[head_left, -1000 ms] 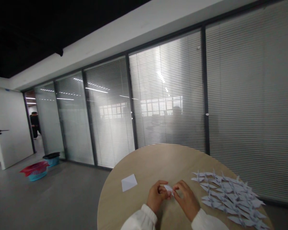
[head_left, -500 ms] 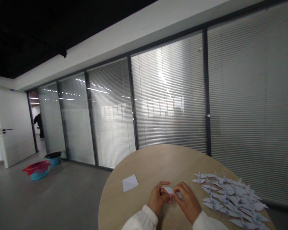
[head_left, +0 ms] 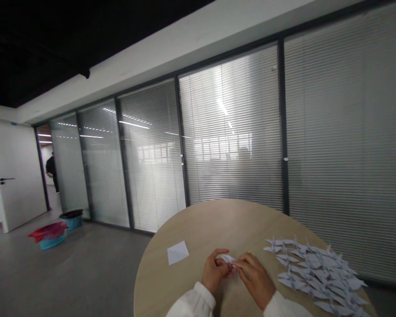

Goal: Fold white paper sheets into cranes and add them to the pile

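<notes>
Between my two hands is a small folded piece of white paper (head_left: pixel 228 259), held just above the round table (head_left: pixel 218 220). My left hand (head_left: pixel 215 269) grips its left side, with the index finger curved over the top. The fingertips of my right hand (head_left: pixel 253 274) pinch its right end. My fingers hide much of its shape. To the left lies a square white sheet (head_left: pixel 177 253) with a crease across it. Several folded paper cranes (head_left: pixel 317 273) stand in rows on the right side of the table.
On the floor at left are a blue bin with a red liner (head_left: pixel 49 235) and another with a black liner (head_left: pixel 71 219). A white door (head_left: pixel 20 171) stands ajar, with a person (head_left: pixel 51 169) beyond it. Glass partitions with blinds (head_left: pixel 234 132) run behind the table.
My right fingertips have shifted slightly left along the folded paper, and the left hand has turned a little. The person past the doorway has changed posture.
</notes>
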A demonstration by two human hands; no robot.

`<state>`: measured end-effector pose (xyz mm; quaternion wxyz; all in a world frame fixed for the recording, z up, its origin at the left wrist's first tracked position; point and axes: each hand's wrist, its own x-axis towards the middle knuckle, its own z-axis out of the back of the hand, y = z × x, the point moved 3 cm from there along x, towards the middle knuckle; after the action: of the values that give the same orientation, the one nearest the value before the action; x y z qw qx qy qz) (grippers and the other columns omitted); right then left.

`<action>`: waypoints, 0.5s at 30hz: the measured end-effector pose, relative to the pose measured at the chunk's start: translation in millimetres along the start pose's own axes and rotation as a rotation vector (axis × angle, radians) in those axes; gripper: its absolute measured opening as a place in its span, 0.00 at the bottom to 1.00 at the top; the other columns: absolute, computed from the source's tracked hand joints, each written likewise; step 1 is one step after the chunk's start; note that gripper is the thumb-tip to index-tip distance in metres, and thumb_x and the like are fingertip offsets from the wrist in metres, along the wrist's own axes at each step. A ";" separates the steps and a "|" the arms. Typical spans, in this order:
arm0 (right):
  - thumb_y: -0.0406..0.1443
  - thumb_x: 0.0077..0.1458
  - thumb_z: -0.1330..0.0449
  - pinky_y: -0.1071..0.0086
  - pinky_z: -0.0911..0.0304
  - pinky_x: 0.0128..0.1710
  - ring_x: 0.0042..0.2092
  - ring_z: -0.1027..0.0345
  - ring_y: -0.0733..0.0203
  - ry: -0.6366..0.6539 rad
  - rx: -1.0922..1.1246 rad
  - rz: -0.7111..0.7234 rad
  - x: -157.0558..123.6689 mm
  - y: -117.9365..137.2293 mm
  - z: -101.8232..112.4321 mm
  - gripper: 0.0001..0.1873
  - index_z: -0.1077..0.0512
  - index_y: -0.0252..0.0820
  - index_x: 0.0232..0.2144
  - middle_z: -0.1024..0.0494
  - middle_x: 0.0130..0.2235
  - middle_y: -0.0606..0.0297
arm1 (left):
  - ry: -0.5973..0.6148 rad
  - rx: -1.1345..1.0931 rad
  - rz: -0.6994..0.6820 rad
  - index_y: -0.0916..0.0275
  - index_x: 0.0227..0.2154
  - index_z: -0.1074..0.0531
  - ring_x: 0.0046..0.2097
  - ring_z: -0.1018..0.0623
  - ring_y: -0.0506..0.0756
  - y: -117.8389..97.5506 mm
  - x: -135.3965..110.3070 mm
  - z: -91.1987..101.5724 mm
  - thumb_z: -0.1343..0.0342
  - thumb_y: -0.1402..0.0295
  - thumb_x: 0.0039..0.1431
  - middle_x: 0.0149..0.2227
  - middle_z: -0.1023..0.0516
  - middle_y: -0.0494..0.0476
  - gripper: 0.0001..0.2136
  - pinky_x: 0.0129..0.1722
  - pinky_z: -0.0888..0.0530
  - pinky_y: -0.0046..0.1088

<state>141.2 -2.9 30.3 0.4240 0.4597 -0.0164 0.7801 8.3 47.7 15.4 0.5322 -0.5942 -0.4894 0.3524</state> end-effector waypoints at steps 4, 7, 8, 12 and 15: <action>0.28 0.51 0.52 0.69 0.38 0.37 0.37 0.37 0.61 0.040 -0.011 0.018 1.2 1.9 2.2 0.15 0.31 0.47 0.37 0.31 0.34 0.62 | 0.027 -0.044 0.051 0.66 0.37 0.35 0.30 0.23 0.58 -1.5 -0.2 2.9 0.35 0.65 0.30 0.23 0.25 0.55 0.26 0.29 0.28 0.32; 0.26 0.51 0.53 0.68 0.38 0.38 0.38 0.37 0.61 0.052 -0.030 0.014 2.2 3.4 4.7 0.17 0.31 0.47 0.38 0.32 0.35 0.61 | 0.064 -0.098 0.076 0.65 0.38 0.35 0.34 0.24 0.58 -3.3 -1.7 2.7 0.35 0.65 0.32 0.27 0.24 0.56 0.26 0.31 0.28 0.32; 0.26 0.51 0.53 0.68 0.38 0.38 0.38 0.37 0.61 0.049 -0.036 0.010 2.5 4.3 5.6 0.17 0.31 0.47 0.38 0.32 0.35 0.61 | 0.076 -0.115 0.070 0.65 0.39 0.35 0.34 0.24 0.58 -3.6 -1.8 2.5 0.35 0.66 0.33 0.27 0.24 0.56 0.26 0.32 0.28 0.32; 0.27 0.50 0.52 0.68 0.38 0.38 0.39 0.37 0.60 0.040 -0.049 0.020 3.5 9.5 8.0 0.17 0.31 0.47 0.39 0.32 0.36 0.61 | 0.065 -0.102 0.002 0.65 0.37 0.34 0.28 0.25 0.52 -2.4 0.6 3.7 0.36 0.65 0.36 0.22 0.26 0.51 0.23 0.31 0.28 0.30; 0.29 0.51 0.52 0.67 0.39 0.38 0.39 0.38 0.60 0.052 -0.042 0.034 3.6 12.2 6.8 0.14 0.31 0.47 0.37 0.32 0.35 0.61 | 0.047 -0.024 -0.056 0.66 0.32 0.34 0.25 0.26 0.51 -1.0 2.8 5.4 0.38 0.63 0.38 0.21 0.27 0.52 0.18 0.27 0.29 0.27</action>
<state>137.0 -11.2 41.3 0.4205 0.4299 -0.0298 0.7984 3.8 52.0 15.6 0.5462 -0.5946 -0.4973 0.3176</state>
